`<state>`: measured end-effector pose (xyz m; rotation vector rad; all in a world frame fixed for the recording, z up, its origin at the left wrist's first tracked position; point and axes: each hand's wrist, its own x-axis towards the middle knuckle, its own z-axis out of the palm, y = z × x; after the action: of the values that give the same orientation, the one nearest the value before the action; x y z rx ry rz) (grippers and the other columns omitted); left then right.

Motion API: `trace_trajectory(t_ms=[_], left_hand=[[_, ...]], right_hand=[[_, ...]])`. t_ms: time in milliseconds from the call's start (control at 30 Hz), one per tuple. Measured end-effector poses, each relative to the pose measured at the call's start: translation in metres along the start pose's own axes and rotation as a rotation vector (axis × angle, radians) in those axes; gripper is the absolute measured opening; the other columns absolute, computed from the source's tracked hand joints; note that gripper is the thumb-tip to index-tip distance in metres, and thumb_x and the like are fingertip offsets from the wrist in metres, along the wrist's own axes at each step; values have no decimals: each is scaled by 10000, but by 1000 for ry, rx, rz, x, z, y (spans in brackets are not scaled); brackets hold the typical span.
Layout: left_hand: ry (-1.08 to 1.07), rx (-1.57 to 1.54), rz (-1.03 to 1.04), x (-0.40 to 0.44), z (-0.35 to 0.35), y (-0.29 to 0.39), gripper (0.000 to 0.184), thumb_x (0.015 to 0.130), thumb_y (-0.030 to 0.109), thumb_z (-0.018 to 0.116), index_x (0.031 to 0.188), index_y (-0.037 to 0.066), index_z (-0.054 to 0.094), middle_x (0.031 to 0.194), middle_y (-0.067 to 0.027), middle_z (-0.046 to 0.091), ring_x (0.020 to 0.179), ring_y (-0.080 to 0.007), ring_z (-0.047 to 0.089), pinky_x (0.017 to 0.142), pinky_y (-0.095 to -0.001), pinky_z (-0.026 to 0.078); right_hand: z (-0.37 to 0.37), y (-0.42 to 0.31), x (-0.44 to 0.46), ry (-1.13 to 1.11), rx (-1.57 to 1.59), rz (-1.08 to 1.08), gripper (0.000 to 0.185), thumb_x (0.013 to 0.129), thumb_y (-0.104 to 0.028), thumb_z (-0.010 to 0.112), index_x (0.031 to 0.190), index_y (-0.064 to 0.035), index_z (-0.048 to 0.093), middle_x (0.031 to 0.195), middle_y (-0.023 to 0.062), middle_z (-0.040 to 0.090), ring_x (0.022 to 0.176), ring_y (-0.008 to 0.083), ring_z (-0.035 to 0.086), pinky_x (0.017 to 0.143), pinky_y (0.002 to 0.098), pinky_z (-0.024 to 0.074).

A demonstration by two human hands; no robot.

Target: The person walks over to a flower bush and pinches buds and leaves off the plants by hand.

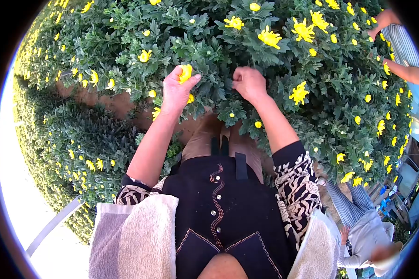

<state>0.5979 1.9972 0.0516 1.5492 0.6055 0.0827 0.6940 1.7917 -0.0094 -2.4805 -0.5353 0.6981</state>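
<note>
Two hands (252,84), yellow flower (185,73) in left (175,92)

A black top (237,195) with pale buttons and wavy studded trim, black-and-cream patterned sleeves (299,186) with black cuffs, and tan trousers (202,139).

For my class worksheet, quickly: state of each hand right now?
Left hand: closed on a yellow flower.
Right hand: curled closed by the leaves; whether it holds anything cannot be told.

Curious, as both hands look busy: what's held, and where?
The left hand holds a yellow flower by its head; for the right hand, I cannot tell.
</note>
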Motion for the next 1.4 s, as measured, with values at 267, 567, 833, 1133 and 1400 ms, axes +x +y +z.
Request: trace_trajectory(t_ms=[267, 567, 833, 1133, 1400], left_hand=[[-73, 14, 126, 5, 28, 8, 189, 820, 31, 734, 822, 41, 545, 767, 63, 532, 684, -37, 437, 607, -226, 400], [-104, -22, 104, -7, 26, 0, 150, 832, 11, 726, 904, 54, 601, 834, 67, 571, 753, -19, 491, 665, -195, 413], [-62, -42, 48, -5, 23, -6, 149, 836, 4, 717, 882, 74, 594, 801, 85, 550, 728, -16, 474, 661, -192, 405], [-74, -12, 155, -14, 7, -14, 185, 827, -10, 719, 923, 68, 582, 850, 75, 532, 772, -24, 461, 698, -205, 400], [-566, 127, -51, -21, 10, 27, 301, 818, 110, 756, 1059, 58, 583, 991, 42, 567, 897, -64, 504, 823, -247, 435]], right_hand=[[93, 13, 26, -118, 385, 140, 545, 838, -515, 602, 1215, -122, 629, 1322, 115, 577, 1240, 321, 526, 1036, 442, 410], [51, -26, -10, 263, -48, 64, 430, 729, -275, 727, 1113, -91, 665, 1236, 170, 590, 1170, 369, 545, 977, 495, 433], [28, -4, -11, 44, -55, 151, 259, 725, -232, 724, 973, -155, 711, 980, 148, 687, 994, 357, 638, 842, 462, 507], [71, 100, 24, 140, -128, 486, 375, 787, -232, 709, 1067, 5, 635, 937, 166, 713, 930, 315, 689, 852, 407, 544], [-36, -37, -8, 200, 10, 94, 430, 755, -259, 708, 1152, -121, 615, 1058, 165, 681, 975, 349, 655, 832, 444, 524]])
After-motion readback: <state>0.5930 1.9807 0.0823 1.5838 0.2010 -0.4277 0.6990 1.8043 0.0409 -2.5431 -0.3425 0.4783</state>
